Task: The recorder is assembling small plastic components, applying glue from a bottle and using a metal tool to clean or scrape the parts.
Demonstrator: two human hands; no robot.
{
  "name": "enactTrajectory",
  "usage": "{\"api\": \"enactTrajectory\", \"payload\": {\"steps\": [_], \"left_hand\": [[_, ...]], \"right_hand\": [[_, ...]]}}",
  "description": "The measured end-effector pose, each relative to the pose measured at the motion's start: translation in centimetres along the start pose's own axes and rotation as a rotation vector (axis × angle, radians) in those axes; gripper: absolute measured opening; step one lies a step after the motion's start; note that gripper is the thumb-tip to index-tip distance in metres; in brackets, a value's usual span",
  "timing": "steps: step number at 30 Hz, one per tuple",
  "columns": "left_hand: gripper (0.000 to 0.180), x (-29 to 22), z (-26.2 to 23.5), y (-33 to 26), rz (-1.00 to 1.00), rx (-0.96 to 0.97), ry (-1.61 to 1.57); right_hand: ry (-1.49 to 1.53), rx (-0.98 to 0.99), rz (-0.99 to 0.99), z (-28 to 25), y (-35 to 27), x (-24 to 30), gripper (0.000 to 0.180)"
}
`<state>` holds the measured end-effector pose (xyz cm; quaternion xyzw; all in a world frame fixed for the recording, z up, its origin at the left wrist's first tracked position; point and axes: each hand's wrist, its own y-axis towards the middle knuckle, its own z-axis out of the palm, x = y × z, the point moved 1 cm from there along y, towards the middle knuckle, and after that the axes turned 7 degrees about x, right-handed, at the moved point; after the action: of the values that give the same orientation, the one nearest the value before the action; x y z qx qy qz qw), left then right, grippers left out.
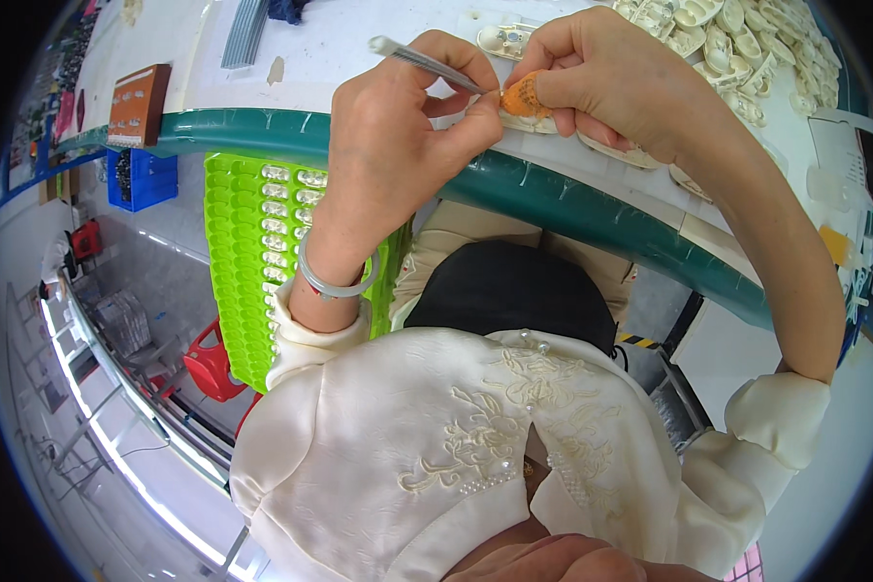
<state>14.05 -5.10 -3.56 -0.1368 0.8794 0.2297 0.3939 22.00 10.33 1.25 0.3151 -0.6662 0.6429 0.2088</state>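
White worktable (310,73) across the top, with rounded dark green edging (572,199) along the near side. Bright green tray (231,228) below the edge, left of the lap, partly behind the left forearm; many moulded pockets, with shiny silver-white pieces (274,209) in two visible columns toward the right. Heap of cream shell-like pieces (747,44) loose on the tabletop, upper right. Blue bin (150,179) under the table, far left, with dark contents at its left side, too small to identify. Orange-brown box (141,105) near the table edge above the bin, small pale marks on its face. Left hand (390,121) closed on a slim silvery pen-like tool (422,60), pinched between thumb and fingers, tip down toward the other hand. Right hand (616,78) pinching an orange mesh-like piece (526,95), over the table near the edge, just beside the left fingertips; contact between them, can't tell. Cream shallow shell (531,125) just below the orange piece. Another open shell (501,41) beyond the hands, with shiny grey bits inside.
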Motion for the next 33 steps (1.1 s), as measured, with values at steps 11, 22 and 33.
{"api": "enactTrajectory", "payload": {"steps": [11, 22, 33], "left_hand": [[0.014, 6.4, -5.5, 2.4, 0.016, -0.282, -0.076], [0.015, 8.2, -4.5, 4.8, 0.499, -0.306, 0.163], [0.024, 2.8, -1.0, -0.7, 0.496, -0.016, 0.289]], "right_hand": [[-0.016, -0.157, -0.149, 0.8, 0.9, -1.6, 0.012], [0.014, -0.155, -0.127, 0.7, 0.8, -1.6, 0.013], [-0.01, -0.126, -0.089, 0.7, 0.3, -1.2, 0.012]]}}
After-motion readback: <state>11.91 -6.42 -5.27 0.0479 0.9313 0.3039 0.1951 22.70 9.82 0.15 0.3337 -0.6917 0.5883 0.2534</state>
